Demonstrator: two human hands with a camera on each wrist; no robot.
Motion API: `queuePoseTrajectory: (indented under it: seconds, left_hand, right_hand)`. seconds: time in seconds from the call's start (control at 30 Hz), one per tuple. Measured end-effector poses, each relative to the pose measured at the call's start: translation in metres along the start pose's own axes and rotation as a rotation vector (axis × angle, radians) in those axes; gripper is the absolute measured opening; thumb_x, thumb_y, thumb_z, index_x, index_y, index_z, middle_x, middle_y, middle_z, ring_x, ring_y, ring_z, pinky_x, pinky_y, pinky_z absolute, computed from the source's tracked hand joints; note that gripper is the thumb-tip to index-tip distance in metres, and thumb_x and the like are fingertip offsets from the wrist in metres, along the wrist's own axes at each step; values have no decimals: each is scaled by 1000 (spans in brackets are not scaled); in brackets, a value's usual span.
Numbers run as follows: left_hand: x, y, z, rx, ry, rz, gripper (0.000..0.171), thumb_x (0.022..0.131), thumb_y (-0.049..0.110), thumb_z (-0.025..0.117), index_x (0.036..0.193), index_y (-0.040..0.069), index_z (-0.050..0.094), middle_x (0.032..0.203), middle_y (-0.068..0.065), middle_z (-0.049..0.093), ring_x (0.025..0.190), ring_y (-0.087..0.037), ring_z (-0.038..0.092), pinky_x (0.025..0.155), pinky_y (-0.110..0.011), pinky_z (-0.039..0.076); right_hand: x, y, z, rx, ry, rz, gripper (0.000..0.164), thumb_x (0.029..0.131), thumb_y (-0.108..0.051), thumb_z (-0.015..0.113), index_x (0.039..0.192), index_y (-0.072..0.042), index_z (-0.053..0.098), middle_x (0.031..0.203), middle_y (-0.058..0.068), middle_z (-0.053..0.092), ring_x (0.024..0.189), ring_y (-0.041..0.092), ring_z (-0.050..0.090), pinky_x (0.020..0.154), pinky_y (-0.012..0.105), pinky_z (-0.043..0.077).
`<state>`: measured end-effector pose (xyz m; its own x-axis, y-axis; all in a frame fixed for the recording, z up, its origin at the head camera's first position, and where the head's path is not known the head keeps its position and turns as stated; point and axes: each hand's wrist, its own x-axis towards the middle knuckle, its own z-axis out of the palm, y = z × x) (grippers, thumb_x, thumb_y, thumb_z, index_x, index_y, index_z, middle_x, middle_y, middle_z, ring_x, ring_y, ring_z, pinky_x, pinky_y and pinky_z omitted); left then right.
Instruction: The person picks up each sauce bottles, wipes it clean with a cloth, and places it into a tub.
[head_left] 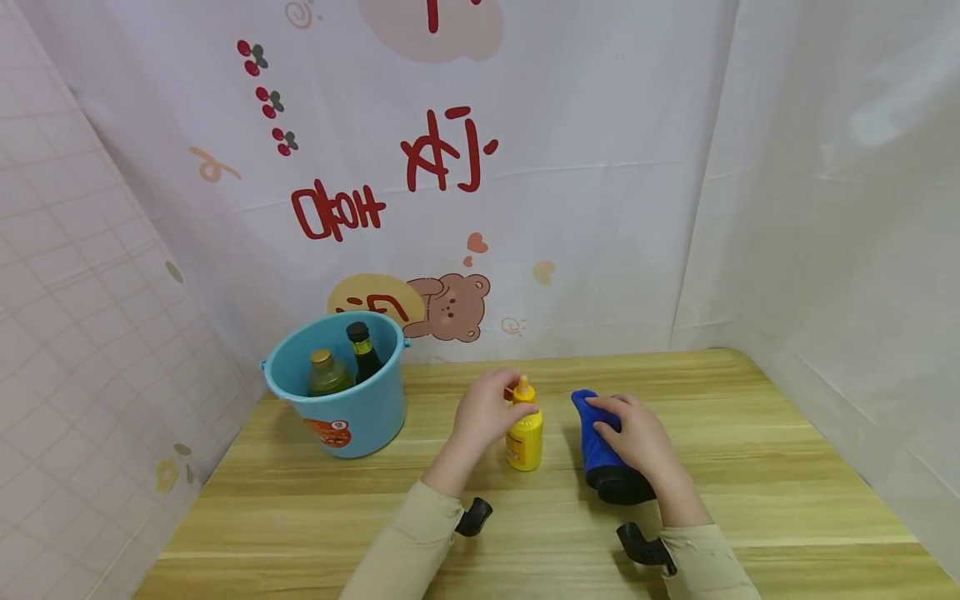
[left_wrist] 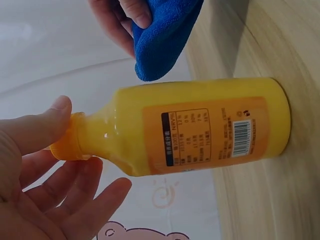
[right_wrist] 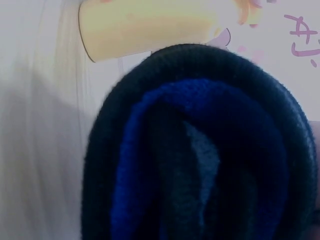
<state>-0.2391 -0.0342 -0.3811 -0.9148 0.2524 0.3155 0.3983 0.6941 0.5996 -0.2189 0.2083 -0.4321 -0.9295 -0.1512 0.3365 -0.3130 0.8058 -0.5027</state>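
A yellow squeeze bottle [head_left: 524,442] with an orange-yellow cap [left_wrist: 70,137] stands upright on the wooden table. My left hand [head_left: 487,407] holds it at the cap, thumb on one side and fingers round the other; the lower fingers spread away from the bottle. To the right, my right hand [head_left: 636,429] grips a folded blue cloth [head_left: 597,433] from above. Dark edging and inner folds of the cloth [right_wrist: 200,62] fill much of the right wrist view, where the right fingers are hidden. Cloth and bottle are apart on the table in the head view.
At the back left of the table [head_left: 465,567] stands a light blue bucket [head_left: 371,421]. Inside it are a dark bottle [head_left: 366,358] with a black cap and a greenish bottle [head_left: 330,379] with a tan cap. A printed white curtain [head_left: 600,208] hangs behind the table.
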Motion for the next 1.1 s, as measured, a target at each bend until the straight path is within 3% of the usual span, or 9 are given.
queuePoseTrajectory:
  seconds: [0.2, 0.47, 0.7, 0.93, 1.1]
  left_hand:
    - [6, 1, -4, 27, -37, 22, 30, 81, 27, 84, 102, 11, 70, 90, 2, 66, 82, -15, 61, 71, -29, 51]
    - [7, 3, -7, 54, -43, 38, 31, 80, 24, 85, 102, 9, 70, 88, 2, 65, 79, -14, 58, 70, -29, 49]
    - [3, 2, -9, 6, -13, 42, 24, 79, 18, 85, 96, 11, 71, 87, 2, 65, 78, -15, 59, 69, -29, 51]
    - [2, -4, -9, -26, 25, 20, 23, 80, 17, 84, 100, 13, 74, 92, 2, 68, 81, -16, 61, 71, -29, 52]
    - [-1, -5, -18, -82, 66, -6, 23, 81, 16, 83, 103, 12, 75, 97, 1, 70, 85, -19, 63, 74, -31, 55]
  right_hand:
    - [-1, -1, -3, 3, 0, 4, 35, 90, -7, 71, 125, -6, 68, 119, 24, 61, 107, 46, 59, 90, 61, 47]
    - [-1, 2, -6, 12, 9, 6, 35, 89, -6, 72, 124, -6, 68, 119, 25, 61, 108, 46, 59, 90, 61, 46]
    - [-1, 5, -6, 8, 8, 8, 37, 89, -7, 71, 126, -5, 67, 121, 26, 61, 111, 48, 58, 92, 62, 45]
    - [-2, 6, -7, 16, 6, 14, 37, 89, -6, 71, 126, -4, 67, 119, 25, 61, 109, 47, 58, 91, 61, 46]
    - [-2, 7, -8, 21, 2, 24, 37, 90, -7, 71, 127, -4, 67, 120, 25, 60, 110, 47, 58, 92, 62, 45]
